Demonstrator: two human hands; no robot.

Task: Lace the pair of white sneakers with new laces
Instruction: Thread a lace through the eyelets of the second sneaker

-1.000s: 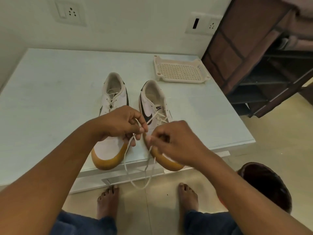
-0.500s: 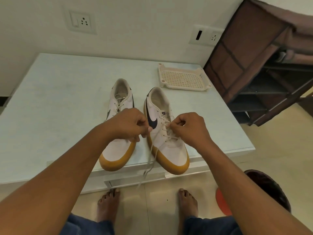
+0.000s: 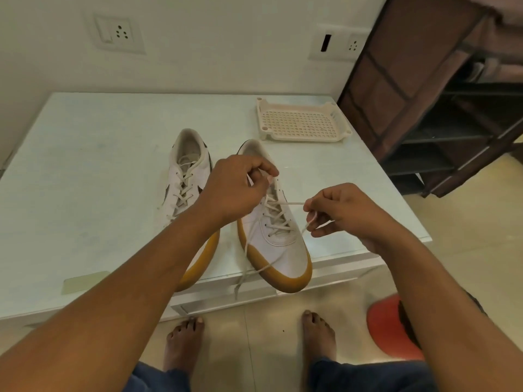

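On the tabletop point(image 3: 85, 165), the left sneaker point(image 3: 186, 176) is laced. Over the right sneaker point(image 3: 283, 250), left hand point(image 3: 235, 190) and right hand point(image 3: 339, 213) each pinch a strand of the lace point(image 3: 288, 203) between closed fingers. The cord looks limp and light, probably best gripped near its tips.

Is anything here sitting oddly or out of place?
Slightly, yes. The right-hand sneaker has its toe poking out past the front edge of the table, and the left-hand sneaker, partly hidden behind a forearm, seems to as well. A loose end of the lace dangles off that edge. Nothing looks spilled or damaged.
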